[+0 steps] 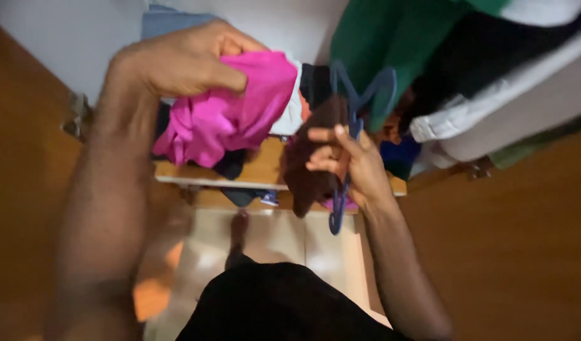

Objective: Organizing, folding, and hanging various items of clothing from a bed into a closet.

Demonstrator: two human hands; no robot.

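My left hand [183, 63] is raised at the upper left and is closed on a bright pink garment [233, 113], which hangs crumpled below the fingers. My right hand [347, 161] is lower, near the middle, and grips a blue plastic hanger [353, 101] together with a dark brown garment [309, 158] that droops from it. The hanger's lower end sticks out under the hand. The picture is blurred by motion.
A wooden shelf [259, 173] with piled clothes lies behind the hands. Green, black and white garments [429, 57] hang at the upper right. Brown wooden wardrobe doors [524, 240] stand open on both sides. Pale floor tiles [284, 237] and my dark clothing [278, 303] show below.
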